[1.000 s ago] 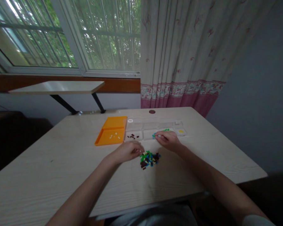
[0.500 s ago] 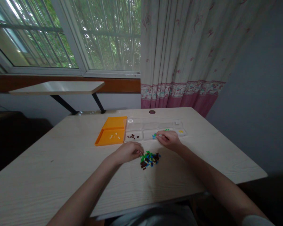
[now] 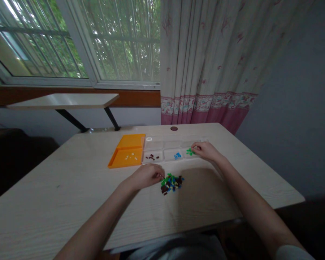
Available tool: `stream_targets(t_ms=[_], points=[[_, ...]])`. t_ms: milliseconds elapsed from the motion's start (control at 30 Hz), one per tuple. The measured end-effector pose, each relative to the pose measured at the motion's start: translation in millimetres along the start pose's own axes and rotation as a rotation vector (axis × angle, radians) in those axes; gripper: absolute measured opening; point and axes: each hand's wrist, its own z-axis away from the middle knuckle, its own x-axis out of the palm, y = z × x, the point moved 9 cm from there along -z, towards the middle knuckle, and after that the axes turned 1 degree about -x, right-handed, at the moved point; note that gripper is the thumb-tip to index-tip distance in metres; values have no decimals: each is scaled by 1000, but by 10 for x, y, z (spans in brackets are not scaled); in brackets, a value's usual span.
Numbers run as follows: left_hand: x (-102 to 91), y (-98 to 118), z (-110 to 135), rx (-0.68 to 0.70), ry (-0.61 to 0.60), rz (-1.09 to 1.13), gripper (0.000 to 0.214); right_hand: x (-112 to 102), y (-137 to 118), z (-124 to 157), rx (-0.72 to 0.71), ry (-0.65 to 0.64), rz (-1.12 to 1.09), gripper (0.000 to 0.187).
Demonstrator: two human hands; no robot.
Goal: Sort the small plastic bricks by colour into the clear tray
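A small heap of mixed bricks (image 3: 171,183), green, blue, brown and yellow, lies on the pale wooden table (image 3: 70,187). My left hand (image 3: 147,175) rests curled at the heap's left edge, fingertips pinched beside the bricks. Behind the heap stands a clear compartment tray (image 3: 168,156) holding brown pieces (image 3: 151,157), blue pieces (image 3: 177,155) and green pieces (image 3: 190,152). My right hand (image 3: 206,150) hovers over the tray's right end, fingers pinched together next to the green pieces. What the fingers hold is too small to see.
An orange lid (image 3: 128,155) with a few white pieces lies left of the clear tray. A round cable hole (image 3: 174,128) sits near the table's far edge. A window, a shelf (image 3: 62,101) and a curtain (image 3: 211,61) stand behind.
My right hand has moved right, from the blue compartment to the green one. The blue pieces are now uncovered. My left hand has stayed at the heap.
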Motion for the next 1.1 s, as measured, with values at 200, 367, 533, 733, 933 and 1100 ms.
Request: stream_targets(t_ms=[200,367,533,733,933,1100], points=[[2,2,-2,-2,15,-13,19,33,110,-4,54,-18,49,19],[11,26,-6,3,18,-23,20,15,153,1,101,-8,106,20],[13,60,-10,10,14,-42,18,15,-46,3,66,-4,88,21],[-28,24,4,5,17,-58,22,200,-665,57,-144,-127,50,22],[-33,19,23,18,11,-54,21,441,-1154,185,-322,-184,68,19],[-53,69,10,33,34,-23,20,415,-1299,253,-420,-93,37,19]])
